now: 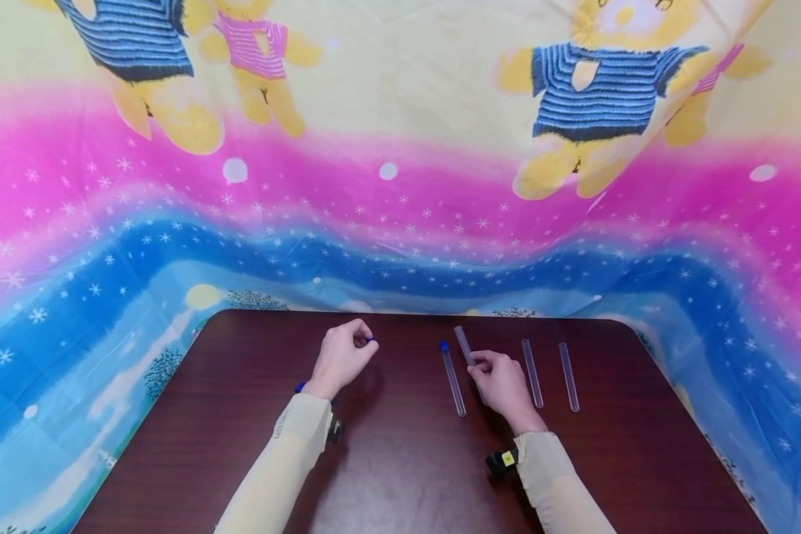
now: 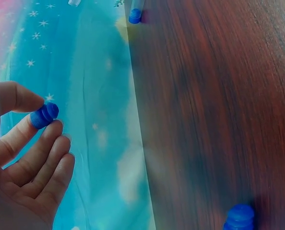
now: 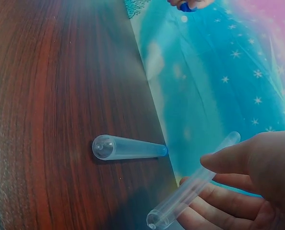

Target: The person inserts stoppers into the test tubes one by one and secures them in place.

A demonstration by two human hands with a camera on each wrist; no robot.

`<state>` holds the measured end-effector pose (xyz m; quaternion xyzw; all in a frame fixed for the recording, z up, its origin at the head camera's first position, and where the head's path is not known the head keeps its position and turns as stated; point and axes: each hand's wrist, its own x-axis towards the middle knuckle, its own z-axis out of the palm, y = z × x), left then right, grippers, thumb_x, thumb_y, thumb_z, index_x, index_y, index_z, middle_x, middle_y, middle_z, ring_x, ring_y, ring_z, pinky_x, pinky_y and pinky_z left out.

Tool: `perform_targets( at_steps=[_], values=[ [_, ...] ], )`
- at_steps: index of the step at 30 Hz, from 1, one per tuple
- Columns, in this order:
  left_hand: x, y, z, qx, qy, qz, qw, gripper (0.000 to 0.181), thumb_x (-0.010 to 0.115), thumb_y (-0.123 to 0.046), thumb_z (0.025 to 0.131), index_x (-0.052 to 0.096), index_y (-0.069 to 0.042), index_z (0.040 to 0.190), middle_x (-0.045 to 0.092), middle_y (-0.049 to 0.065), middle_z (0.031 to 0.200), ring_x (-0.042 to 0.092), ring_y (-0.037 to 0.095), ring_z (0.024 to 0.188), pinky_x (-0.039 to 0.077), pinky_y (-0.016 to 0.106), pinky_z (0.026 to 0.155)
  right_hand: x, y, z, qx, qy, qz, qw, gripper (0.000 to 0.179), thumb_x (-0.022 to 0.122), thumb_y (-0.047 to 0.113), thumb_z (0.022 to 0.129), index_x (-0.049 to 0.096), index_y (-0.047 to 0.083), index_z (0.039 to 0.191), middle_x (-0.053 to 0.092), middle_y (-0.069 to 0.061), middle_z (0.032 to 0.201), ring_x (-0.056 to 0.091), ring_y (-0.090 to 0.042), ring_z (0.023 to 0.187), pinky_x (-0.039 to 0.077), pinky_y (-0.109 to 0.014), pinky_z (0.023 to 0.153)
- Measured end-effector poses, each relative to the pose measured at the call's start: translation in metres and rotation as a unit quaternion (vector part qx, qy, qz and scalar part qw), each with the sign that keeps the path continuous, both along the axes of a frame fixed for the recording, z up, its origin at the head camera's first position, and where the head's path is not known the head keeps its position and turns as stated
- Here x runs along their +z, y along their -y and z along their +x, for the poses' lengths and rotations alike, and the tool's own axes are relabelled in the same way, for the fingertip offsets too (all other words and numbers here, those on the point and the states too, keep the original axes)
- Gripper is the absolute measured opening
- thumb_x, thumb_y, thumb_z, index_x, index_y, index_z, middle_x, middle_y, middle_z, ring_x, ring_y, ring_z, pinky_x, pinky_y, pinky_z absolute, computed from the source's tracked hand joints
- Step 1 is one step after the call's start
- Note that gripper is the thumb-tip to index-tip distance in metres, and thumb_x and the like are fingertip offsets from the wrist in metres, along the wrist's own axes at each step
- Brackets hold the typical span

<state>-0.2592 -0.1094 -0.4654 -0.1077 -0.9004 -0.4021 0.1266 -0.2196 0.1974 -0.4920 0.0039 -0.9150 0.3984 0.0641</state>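
My left hand (image 1: 340, 358) pinches a small ribbed blue cap (image 2: 44, 115) between thumb and index finger, above the far part of the table. The other fingers of that hand show loosely bent in the left wrist view. My right hand (image 1: 503, 382) grips a clear plastic test tube (image 3: 193, 187) between thumb and fingers, tilted, with no cap seen on it. Just left of it lies a test tube with a blue cap (image 1: 452, 380) on its far end. Right of this hand lie two clear tubes, a nearer one (image 1: 532, 374) and a farther one (image 1: 569, 377).
A second blue cap (image 2: 239, 218) sits on the dark wood table (image 1: 400, 475), close to my left wrist. Behind the table's far edge hangs a printed cloth (image 1: 387, 215) with bears and snowflakes, which also runs down both sides.
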Motion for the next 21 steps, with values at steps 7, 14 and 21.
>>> perform_targets(
  at_steps=[7, 14, 21],
  values=[
    [0.0027, -0.0014, 0.0003, 0.0, -0.014, 0.008, 0.9999, 0.004, 0.072, -0.015, 0.089, 0.068, -0.018, 0.088, 0.066, -0.007, 0.079, 0.059, 0.014, 0.072, 0.05, 0.035, 0.071, 0.0021, 0.0026, 0.0002, 0.003, -0.009, -0.001, 1.0, 0.027, 0.074, 0.011, 0.094, 0.073, 0.005, 0.121, 0.073, -0.006, 0.09, 0.064, -0.013, 0.065, 0.052, -0.034, 0.059],
    [0.0074, -0.0049, 0.0008, -0.001, -0.026, 0.021, 0.9994, 0.005, 0.072, -0.014, 0.088, 0.069, -0.019, 0.087, 0.067, -0.007, 0.08, 0.06, 0.013, 0.073, 0.05, 0.034, 0.071, 0.0041, 0.0051, 0.0011, 0.009, -0.023, -0.001, 0.9997, 0.027, 0.076, 0.011, 0.093, 0.075, 0.006, 0.119, 0.074, -0.005, 0.089, 0.069, -0.015, 0.072, 0.056, -0.036, 0.064],
    [0.0097, -0.0081, 0.0018, -0.006, -0.036, 0.025, 0.999, 0.007, 0.072, -0.014, 0.087, 0.069, -0.019, 0.086, 0.067, -0.008, 0.081, 0.058, 0.013, 0.069, 0.049, 0.034, 0.069, 0.0057, 0.0083, 0.0025, 0.014, -0.025, -0.005, 0.9996, 0.027, 0.077, 0.01, 0.092, 0.075, 0.008, 0.119, 0.074, -0.003, 0.088, 0.069, -0.014, 0.072, 0.057, -0.036, 0.065]
  ],
)
